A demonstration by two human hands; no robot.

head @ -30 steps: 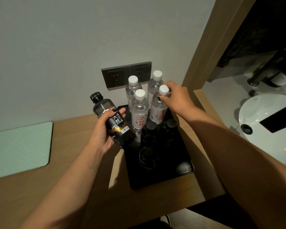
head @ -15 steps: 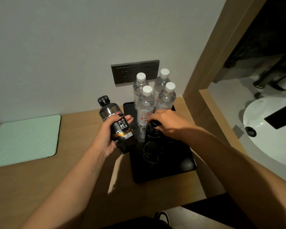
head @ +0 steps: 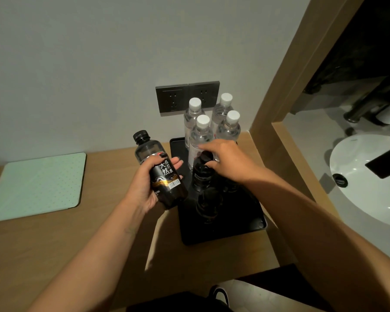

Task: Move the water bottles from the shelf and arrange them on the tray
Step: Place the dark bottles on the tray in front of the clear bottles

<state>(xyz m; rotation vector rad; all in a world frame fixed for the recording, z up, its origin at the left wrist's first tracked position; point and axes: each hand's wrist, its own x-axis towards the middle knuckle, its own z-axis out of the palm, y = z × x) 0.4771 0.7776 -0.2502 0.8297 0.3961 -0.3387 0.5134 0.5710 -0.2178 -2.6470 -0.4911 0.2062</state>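
We see the left hand [head: 144, 188] gripping a tilted dark bottle [head: 161, 174] beside the black tray [head: 223, 230]. The right hand [head: 225, 158] pinches the cap of a second dark bottle [head: 202, 174] standing on the tray, before four clear water bottles [head: 200, 140].

Both hands [head: 144, 183] [head: 225, 158] forward, fingers curled

- The black bottle [head: 161, 171] gripped in the left hand [head: 144, 183] carried large white Chinese characters on its dark label, reading 天然 with 苏打水 in smaller characters beside them.
- A white barcode patch sat lower on that label; its digits were too small to read.
- Red print on a clear water bottle [head: 199, 140] was unreadable.
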